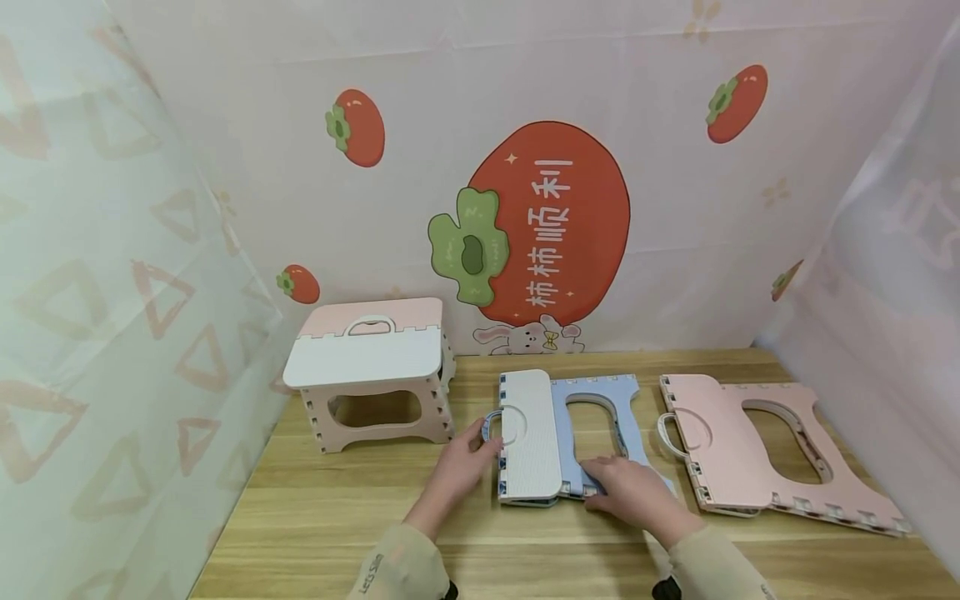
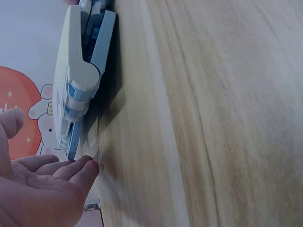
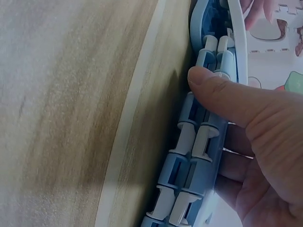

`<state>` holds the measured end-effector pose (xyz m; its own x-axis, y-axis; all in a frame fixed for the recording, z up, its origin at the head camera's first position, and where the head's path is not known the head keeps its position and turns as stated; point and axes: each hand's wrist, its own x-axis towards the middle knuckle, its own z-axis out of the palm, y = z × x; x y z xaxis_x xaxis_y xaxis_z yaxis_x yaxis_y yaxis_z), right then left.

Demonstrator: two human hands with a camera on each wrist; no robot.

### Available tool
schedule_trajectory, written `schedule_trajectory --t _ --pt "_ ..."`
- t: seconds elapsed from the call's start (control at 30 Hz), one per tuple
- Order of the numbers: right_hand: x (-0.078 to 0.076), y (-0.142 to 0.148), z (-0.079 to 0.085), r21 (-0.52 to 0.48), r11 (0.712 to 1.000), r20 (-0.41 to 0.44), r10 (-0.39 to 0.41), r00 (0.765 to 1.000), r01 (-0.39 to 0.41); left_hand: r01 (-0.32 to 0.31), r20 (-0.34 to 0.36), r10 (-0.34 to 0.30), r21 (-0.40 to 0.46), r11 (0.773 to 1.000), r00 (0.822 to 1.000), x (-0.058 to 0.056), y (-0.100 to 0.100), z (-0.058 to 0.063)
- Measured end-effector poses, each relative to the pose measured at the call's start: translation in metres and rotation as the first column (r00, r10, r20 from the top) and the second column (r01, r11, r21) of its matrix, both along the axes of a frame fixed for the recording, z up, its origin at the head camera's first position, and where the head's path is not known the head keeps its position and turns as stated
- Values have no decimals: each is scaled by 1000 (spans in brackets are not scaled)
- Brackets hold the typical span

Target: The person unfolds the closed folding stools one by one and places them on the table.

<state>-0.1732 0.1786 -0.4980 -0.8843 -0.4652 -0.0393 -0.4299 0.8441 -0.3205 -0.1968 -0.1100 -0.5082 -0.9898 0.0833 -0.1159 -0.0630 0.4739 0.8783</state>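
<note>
A folded step stool with a white seat [image 1: 534, 454] and blue legs [image 1: 566, 433] lies flat on the wooden table. My left hand [image 1: 459, 458] is at its left side, beside the carry handle [image 1: 491, 426]. In the left wrist view the fingers [image 2: 71, 172] are extended, fingertips right at the handle's end. My right hand [image 1: 633, 490] grips the near edge of the blue leg part. The right wrist view shows the thumb [image 3: 208, 85] over the hinged edge [image 3: 189, 165] and the other fingers partly hidden behind it.
An unfolded pink and white stool [image 1: 363, 358] stands at the left. To the right lies a folded pink stool [image 1: 723, 450] with its handle pointing left. A printed cloth [image 1: 675, 250] hangs behind the table [image 1: 330, 533] and along both sides.
</note>
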Motion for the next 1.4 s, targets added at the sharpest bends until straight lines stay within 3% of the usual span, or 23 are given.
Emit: schedule_trajectory --t 0.17,0.3,0.4,0.57,0.87,0.97,1.3,1.4 --pt "2 -4 -1 -21 1000 -22 -18 1000 17 -43 27 41 99 994 999 -2 1 3" --pt "5 -11 0 -29 998 -31 -52 998 51 -99 81 80 264 960 993 -5 2 3" --pt "8 -15 0 -20 997 -43 -69 997 68 -158 156 104 389 907 982 -8 3 2" --pt "10 -20 0 11 998 -81 -65 995 66 -218 233 107 527 822 967 -11 1 1" --pt "6 -18 0 38 999 -107 -2 994 6 -252 302 42 702 667 952 -12 -7 -6" --pt "3 -17 1 44 999 -111 21 994 -16 -265 317 30 732 628 948 -13 -9 -9" --pt "2 -15 0 46 999 -118 13 993 -7 -288 367 -19 760 583 930 -17 -10 -10" --pt "2 -15 -1 43 999 -110 -5 994 10 -288 372 -28 761 581 928 -19 -9 -10"
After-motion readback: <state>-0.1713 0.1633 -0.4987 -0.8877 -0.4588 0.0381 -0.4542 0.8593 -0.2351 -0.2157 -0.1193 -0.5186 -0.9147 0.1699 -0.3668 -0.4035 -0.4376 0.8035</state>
